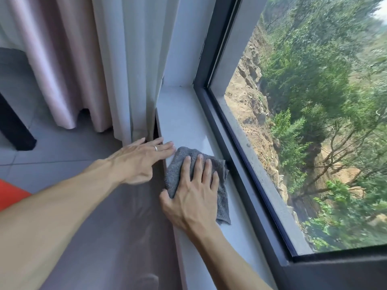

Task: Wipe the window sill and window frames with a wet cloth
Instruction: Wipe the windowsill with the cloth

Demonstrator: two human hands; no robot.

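Pressing cloth [196, 176], right hand [191, 197] flat

The cloth [199, 178] lies on the sill [184, 120], between curtain [129, 80] and window frame [236, 164].

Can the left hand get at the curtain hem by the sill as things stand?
Probably yes: the left hand lies open at the window sill edge, right below the curtain, with nothing between.
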